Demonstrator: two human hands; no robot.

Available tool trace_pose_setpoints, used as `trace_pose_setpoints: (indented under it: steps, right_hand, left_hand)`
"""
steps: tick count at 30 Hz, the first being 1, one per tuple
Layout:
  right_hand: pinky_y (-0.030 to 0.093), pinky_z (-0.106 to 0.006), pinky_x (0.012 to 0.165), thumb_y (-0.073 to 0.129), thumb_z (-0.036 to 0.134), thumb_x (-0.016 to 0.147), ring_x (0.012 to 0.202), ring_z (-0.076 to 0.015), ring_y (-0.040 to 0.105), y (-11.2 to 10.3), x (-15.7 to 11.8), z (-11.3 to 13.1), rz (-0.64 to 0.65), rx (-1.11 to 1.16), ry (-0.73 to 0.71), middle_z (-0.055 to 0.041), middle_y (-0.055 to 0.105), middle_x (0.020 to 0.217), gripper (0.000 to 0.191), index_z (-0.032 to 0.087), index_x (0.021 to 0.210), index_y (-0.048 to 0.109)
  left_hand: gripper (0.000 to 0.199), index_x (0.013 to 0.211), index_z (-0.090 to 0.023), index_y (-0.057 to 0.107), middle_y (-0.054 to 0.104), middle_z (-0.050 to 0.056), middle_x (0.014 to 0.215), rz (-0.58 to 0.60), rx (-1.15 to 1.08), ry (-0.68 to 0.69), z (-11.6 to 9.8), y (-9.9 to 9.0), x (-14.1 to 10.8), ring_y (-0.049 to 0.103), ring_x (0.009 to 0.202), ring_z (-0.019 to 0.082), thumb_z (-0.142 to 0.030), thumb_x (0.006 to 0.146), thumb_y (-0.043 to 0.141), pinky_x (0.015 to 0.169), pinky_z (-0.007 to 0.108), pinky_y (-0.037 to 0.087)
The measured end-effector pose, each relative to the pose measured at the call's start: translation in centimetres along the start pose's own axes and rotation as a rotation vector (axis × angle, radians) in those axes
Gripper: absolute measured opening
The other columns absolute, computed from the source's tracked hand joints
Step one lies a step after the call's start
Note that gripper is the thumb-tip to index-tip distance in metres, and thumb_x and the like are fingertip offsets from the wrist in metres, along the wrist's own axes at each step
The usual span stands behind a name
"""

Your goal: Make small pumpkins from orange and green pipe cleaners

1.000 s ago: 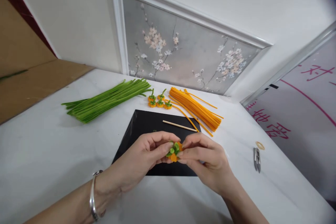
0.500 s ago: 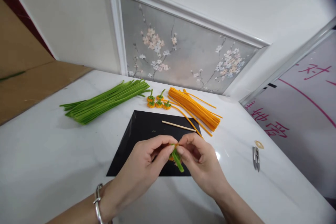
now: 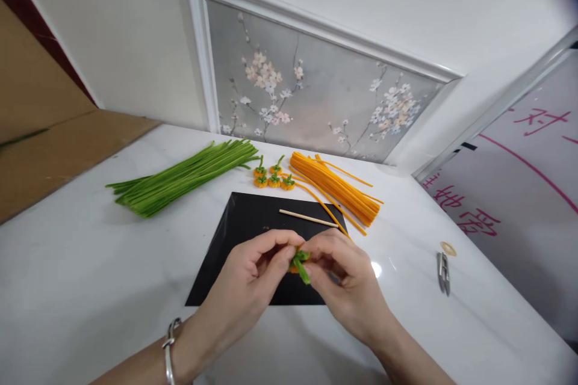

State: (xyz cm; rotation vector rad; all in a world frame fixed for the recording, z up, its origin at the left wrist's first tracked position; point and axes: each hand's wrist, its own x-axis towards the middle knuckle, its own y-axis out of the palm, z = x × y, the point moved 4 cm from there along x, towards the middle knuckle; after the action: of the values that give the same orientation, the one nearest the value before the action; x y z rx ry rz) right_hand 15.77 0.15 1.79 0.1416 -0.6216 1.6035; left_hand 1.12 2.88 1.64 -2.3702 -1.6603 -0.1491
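Note:
Between my two hands is a small pipe-cleaner pumpkin (image 3: 299, 264), orange with green leaves and a green stem pointing down toward me. My left hand (image 3: 257, 274) pinches its left side between thumb and fingertips. From the right, my right hand (image 3: 347, 277) closes thumb and fingers on it too; much of the orange part is hidden by the fingers. Both hands are over a black mat (image 3: 221, 252). A thin wooden stick (image 3: 308, 218) lies on the mat just beyond the hands. Past the mat stand several finished-looking orange and green pumpkins (image 3: 274, 179) in a cluster.
A bundle of green pipe cleaners (image 3: 185, 177) lies at the back left, orange pipe cleaners (image 3: 336, 186) at the back right, some trailing onto the mat. Small snips (image 3: 443, 274) and a yellowish ring (image 3: 448, 248) rest on the right of the white table (image 3: 135, 289).
The green stem has swung up slightly and more green leaf shows between my fingers. My right thumb has shifted a little lower and to the right. The other things lie as before.

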Motion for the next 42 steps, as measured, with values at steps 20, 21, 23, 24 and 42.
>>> trace_pose_setpoints:
  steps: [20, 21, 23, 24, 42]
  right_hand:
    - [0.053, -0.025, 0.065, 0.064, 0.020, 0.085, 0.073, -0.0114, 0.059, -1.0, 0.6, -2.1, -0.002, 0.169, 0.091, 0.0004, 0.057, 0.087, 0.027, 0.027, 0.111, 0.060]
    - [0.052, -0.024, 0.064, 0.065, 0.020, 0.084, 0.073, -0.0120, 0.058, -1.2, 0.6, -1.9, -0.029, 0.084, 0.050, 0.0003, 0.057, 0.085, 0.027, 0.027, 0.110, 0.061]
    - [0.051, -0.024, 0.063, 0.065, 0.017, 0.084, 0.071, -0.0124, 0.057, -1.5, 0.6, -1.1, -0.070, -0.075, -0.043, 0.0007, 0.057, 0.080, 0.025, 0.025, 0.107, 0.063]
    - [0.051, -0.024, 0.064, 0.063, 0.016, 0.085, 0.071, -0.0125, 0.057, -1.6, 0.6, -0.7, -0.077, -0.133, -0.090, 0.0005, 0.058, 0.078, 0.023, 0.024, 0.106, 0.064]
    - [0.057, -0.028, 0.072, 0.052, 0.009, 0.089, 0.082, -0.0158, 0.065, 0.3, 0.0, 0.2, -0.079, -0.283, -0.273, -0.0072, 0.066, 0.090, 0.019, 0.021, 0.092, 0.067]
  left_hand:
    - [0.030, 0.116, -0.026, 0.063, 0.068, 0.001, 0.112, 0.197, -0.073, -0.117, 1.5, -0.5, 0.9, 0.064, 0.102, 0.018, -0.025, 0.086, 0.061, 0.091, 0.029, 0.051]
    - [0.029, 0.115, -0.026, 0.063, 0.068, 0.001, 0.112, 0.189, -0.029, -0.093, 1.5, -0.6, 1.0, 0.064, 0.101, 0.017, -0.024, 0.086, 0.060, 0.090, 0.029, 0.051]
    - [0.027, 0.112, -0.025, 0.064, 0.067, 0.001, 0.111, 0.171, 0.080, -0.030, 1.3, -0.6, 1.1, 0.063, 0.100, 0.016, -0.020, 0.086, 0.059, 0.088, 0.027, 0.052]
    - [0.027, 0.111, -0.024, 0.065, 0.066, 0.002, 0.111, 0.161, 0.137, 0.005, 1.2, -0.7, 1.1, 0.063, 0.099, 0.016, -0.018, 0.086, 0.058, 0.087, 0.027, 0.052]
    - [0.041, 0.119, -0.025, 0.064, 0.064, 0.005, 0.112, 0.066, 0.251, 0.085, 1.2, -0.3, 0.6, 0.062, 0.101, 0.018, -0.009, 0.084, 0.052, 0.087, 0.030, 0.052]
